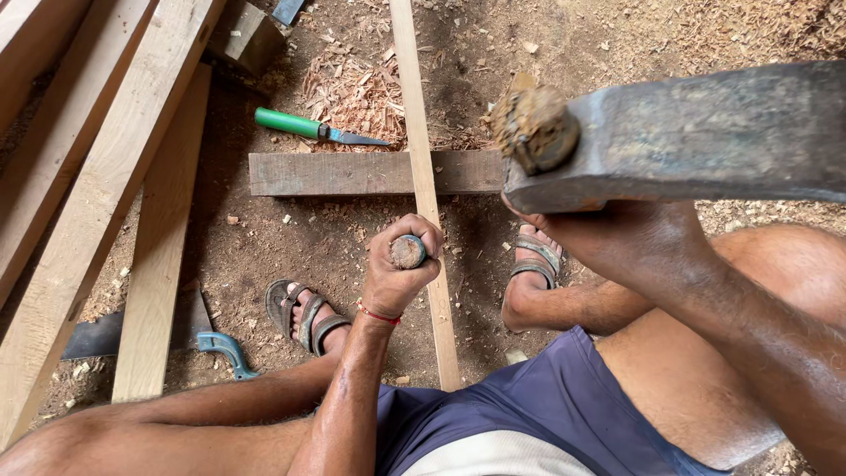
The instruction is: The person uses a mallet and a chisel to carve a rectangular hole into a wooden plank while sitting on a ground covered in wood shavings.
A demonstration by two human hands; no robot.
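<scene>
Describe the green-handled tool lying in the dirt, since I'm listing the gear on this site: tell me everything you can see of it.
The green-handled tool looks like a chisel: a smooth, round, bright green handle, probably plastic, a short dark collar, then a flat grey metal blade narrowing to a point. It lies flat on the dirt floor, handle to the left and blade pointing right, its tip against a heap of wood shavings. It sits just beyond the dark cross plank. Neither hand touches it.

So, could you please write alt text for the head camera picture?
A seated person's left hand grips a wooden tool handle upright over a thin wooden strip, while the right hand holds a heavy hammer-like tool raised. A green-handled chisel lies on the dirt.
</scene>
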